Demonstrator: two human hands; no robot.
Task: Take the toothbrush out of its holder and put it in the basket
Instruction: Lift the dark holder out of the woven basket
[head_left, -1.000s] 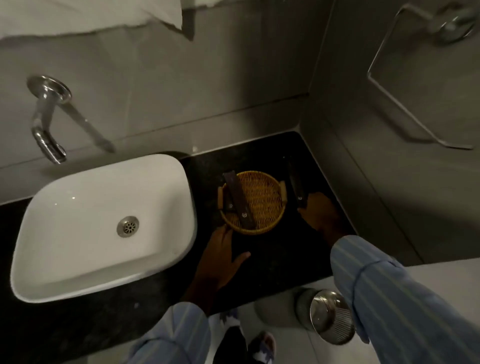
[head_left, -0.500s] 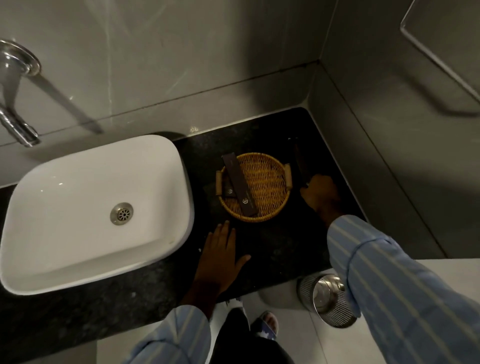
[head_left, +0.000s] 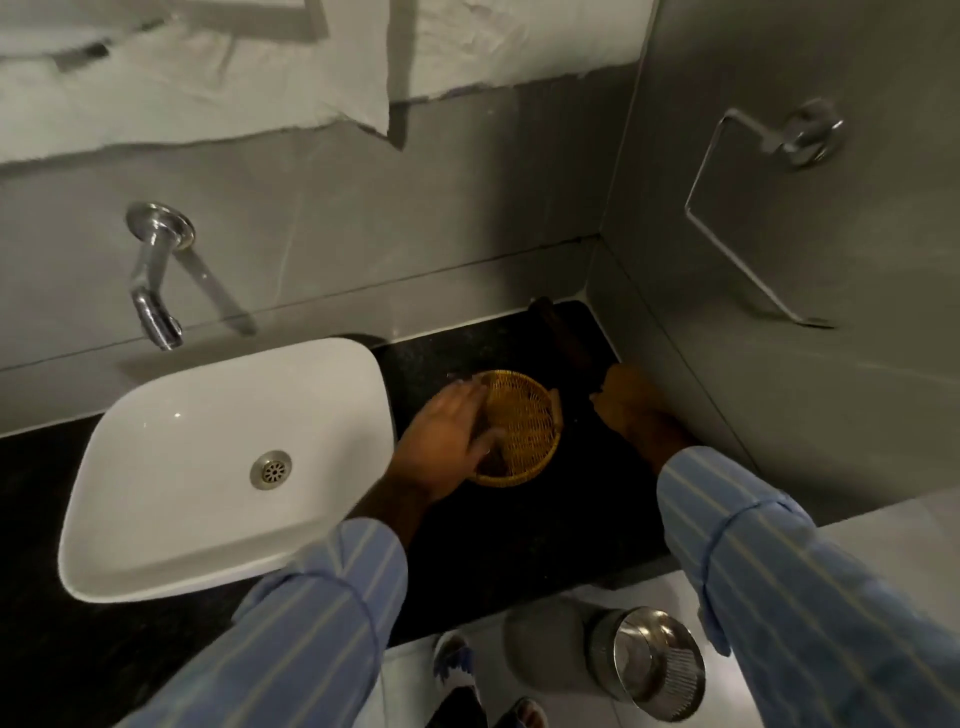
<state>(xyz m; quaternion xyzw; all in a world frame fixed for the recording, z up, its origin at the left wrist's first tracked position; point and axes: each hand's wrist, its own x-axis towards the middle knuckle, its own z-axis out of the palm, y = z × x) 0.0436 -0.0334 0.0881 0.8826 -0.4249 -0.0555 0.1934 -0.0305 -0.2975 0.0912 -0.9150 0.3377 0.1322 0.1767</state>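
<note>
A round woven basket (head_left: 540, 460) sits on the black counter (head_left: 498, 540), right of the sink. My left hand (head_left: 447, 441) lies over the basket's left side with its fingers spread, covering most of a flat dark box (head_left: 493, 460) inside. To the right of the basket, my right hand (head_left: 631, 405) rests on the counter. Its fingers curl around the near end of a long dark toothbrush holder (head_left: 561, 332), which points toward the back corner. No toothbrush shows; the holder is hard to make out against the dark counter.
A white basin (head_left: 208, 467) with a wall tap (head_left: 156, 291) fills the left. Grey walls close the corner behind and to the right, with a metal towel ring (head_left: 753, 218). A white towel (head_left: 208, 78) hangs above. A steel bin (head_left: 654, 670) stands on the floor.
My left hand has lifted off the counter in front of the basket and moved forward over its left side. The view has tilted up. My right hand stays by the dark holder.
</note>
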